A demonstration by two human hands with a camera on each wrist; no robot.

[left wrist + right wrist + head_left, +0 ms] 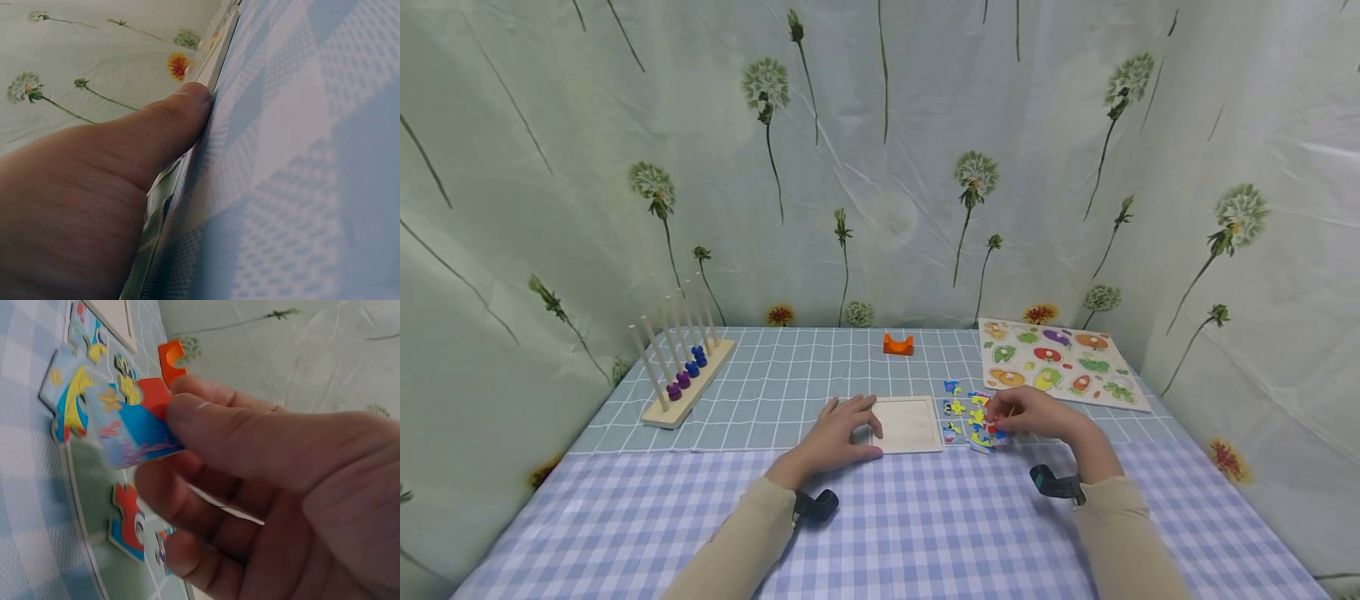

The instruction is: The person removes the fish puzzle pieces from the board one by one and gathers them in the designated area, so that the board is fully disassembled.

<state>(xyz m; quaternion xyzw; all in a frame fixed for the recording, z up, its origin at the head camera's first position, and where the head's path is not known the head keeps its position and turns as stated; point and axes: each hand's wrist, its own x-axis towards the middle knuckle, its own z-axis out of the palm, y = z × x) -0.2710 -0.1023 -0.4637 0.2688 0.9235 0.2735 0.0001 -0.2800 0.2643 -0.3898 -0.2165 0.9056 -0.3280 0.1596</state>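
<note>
A shallow pale wooden tray [910, 423] lies flat on the table. My left hand [841, 432] rests at its left side, fingers spread over the upper left corner. The thumb [172, 115] lies straight against the near edge in the left wrist view. To the right of the tray, my right hand [1033, 412] pinches a jigsaw piece [140, 434] between thumb and fingers. That piece is blue and red with a starfish and pink coral. Loose jigsaw pieces [954, 407] in yellow, blue and red lie beneath and beside this hand; some are hidden behind it.
At the left stands a wooden peg board [718, 357] with upright rods and several purple and blue pieces. An orange notched block [898, 347] sits at the back. A vegetable puzzle board [1026, 367] lies at the back right. A checked cloth [925, 517] covers the near table.
</note>
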